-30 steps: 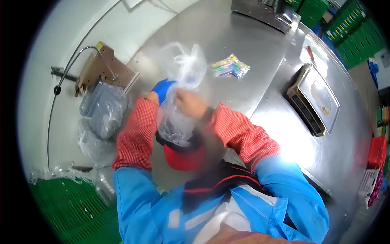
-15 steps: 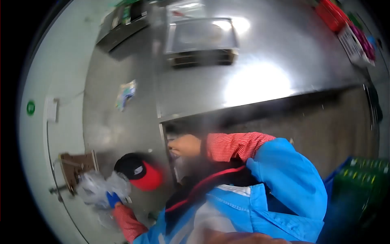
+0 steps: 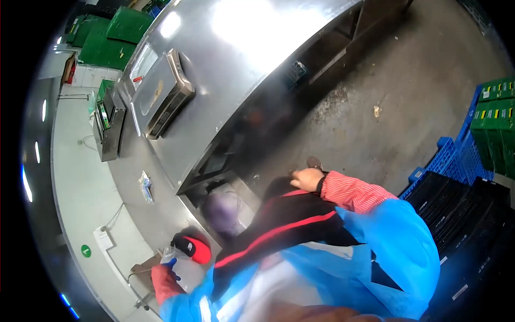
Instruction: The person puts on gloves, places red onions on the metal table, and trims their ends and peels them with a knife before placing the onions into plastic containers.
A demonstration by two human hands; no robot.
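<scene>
My left hand [image 3: 173,266], in a blue glove, is at the lower left on a clear plastic bag [image 3: 188,271]; its fingers are small and partly hidden. Just above it, a red and black cap [image 3: 192,248] lies on the metal table. My bare right hand [image 3: 307,179] hangs over the floor in front of my dark apron, away from the table. Its fingers are curled in, and whether anything is in them is hidden. Below the table edge, a blurred purplish bag [image 3: 222,212] sits in an open compartment.
A scale [image 3: 170,94] stands on the metal table [image 3: 214,70]. A small colourful packet [image 3: 145,187] lies nearer. Green crates [image 3: 496,126], blue pallets [image 3: 448,163] and black crates [image 3: 456,220] stand at the right. A brown bracket [image 3: 144,268] is at the lower left.
The view has swung right toward the floor. Both hands were together at a plastic bag over the cap; they then parted, my left to the bags, my right past the table edge and outward.
</scene>
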